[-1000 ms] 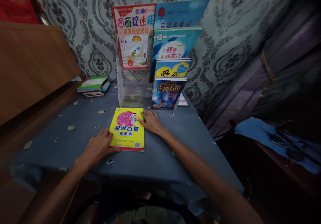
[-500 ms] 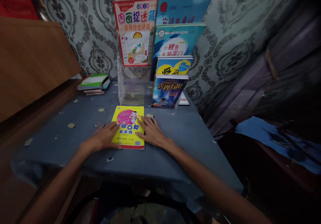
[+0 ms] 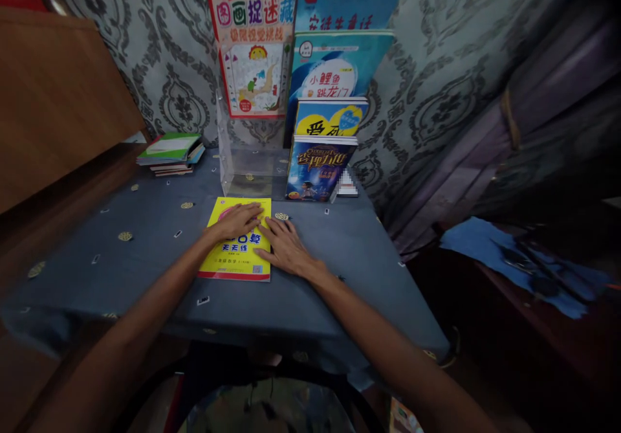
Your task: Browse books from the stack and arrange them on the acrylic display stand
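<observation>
A yellow book [image 3: 235, 265] with a red strip along its bottom lies flat on the blue-grey tablecloth, cover up. My left hand [image 3: 237, 221] rests on the upper part of its cover, fingers stretched to the right over the pink picture. Along the book's right edge lies my right hand [image 3: 286, 245], its fingers spread, the thumb reaching onto the cover. Neither hand grips anything. Just behind the book stands a clear stand [image 3: 247, 184], with a red-bordered picture book [image 3: 257, 83] leaning upright in its left side.
Upright in tiers on the right are a dark blue book [image 3: 320, 171], a yellow-and-blue book [image 3: 330, 119] and teal books [image 3: 342, 64]. A stack of books [image 3: 169, 153] sits at the back left. A wooden panel [image 3: 63, 103] borders the left; blue cloth [image 3: 485, 252] lies right.
My left hand has moved from the book's left edge up and right onto its cover. The right hand stays at the right edge. The camera view has shifted slightly.
</observation>
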Demonstrator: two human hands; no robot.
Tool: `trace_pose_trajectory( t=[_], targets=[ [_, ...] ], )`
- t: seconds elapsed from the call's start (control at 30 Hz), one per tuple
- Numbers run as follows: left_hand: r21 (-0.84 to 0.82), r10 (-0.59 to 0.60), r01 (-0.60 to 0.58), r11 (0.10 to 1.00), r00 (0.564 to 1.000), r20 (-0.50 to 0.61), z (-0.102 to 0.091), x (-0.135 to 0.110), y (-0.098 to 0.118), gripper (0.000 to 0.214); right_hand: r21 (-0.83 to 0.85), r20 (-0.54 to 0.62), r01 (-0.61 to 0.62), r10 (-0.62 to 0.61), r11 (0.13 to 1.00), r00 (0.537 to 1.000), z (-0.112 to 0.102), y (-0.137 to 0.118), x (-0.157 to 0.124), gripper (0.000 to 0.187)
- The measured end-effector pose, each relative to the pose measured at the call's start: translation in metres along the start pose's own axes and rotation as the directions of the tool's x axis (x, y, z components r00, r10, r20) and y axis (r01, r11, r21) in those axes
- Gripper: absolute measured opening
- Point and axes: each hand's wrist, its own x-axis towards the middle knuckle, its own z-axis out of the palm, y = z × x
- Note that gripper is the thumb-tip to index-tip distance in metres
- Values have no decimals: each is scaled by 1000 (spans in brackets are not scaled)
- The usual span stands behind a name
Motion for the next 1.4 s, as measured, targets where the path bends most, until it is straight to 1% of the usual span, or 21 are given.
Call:
trace_pose_trajectory(
  t=[0.13,0.23,0.33,0.43,0.6,0.7,0.8,0.87,1.03,1.17,1.4],
  targets=[
    [3,-2,2,1000,996,-90,12,9,3,51,18,-15,11,-10,1000,1000,-2,5,2,57],
    [10,15,-14,1000,995,-95,14,10,2,50,49,-26,45,-43,998,999,-6,10,2,51],
    [13,21,-20,1000,996,-90,13,10,-1,50,74,-15,63,-62,995,998,-8,16,3,52],
    [8,26,-26,1000,996,-90,14,11,-3,51,106,3,87,-88,991,996,-7,22,3,60],
    [-11,30,-31,999,995,-100,16,12,-4,50,161,83,99,-113,982,990,-1,30,2,88],
    [-20,31,-34,999,993,-118,17,12,-5,50,182,143,104,-131,978,981,-2,28,-1,102],
    [-27,36,-39,999,992,-122,18,11,-5,50,193,194,99,-137,976,971,-7,24,-6,110],
    [-25,36,-40,999,992,-123,18,11,-5,50,198,208,101,-143,975,968,-9,21,-8,112],
    [-28,50,-54,998,989,-137,19,12,-5,49,204,202,98,-140,974,969,-10,20,-10,112],
    [-28,43,-47,998,989,-142,19,11,-4,49,210,199,108,-151,972,968,-9,20,-11,109],
    [7,13,-12,1000,995,-98,15,12,2,49,219,239,75,-128,973,963,-13,19,-9,109]
  ],
)
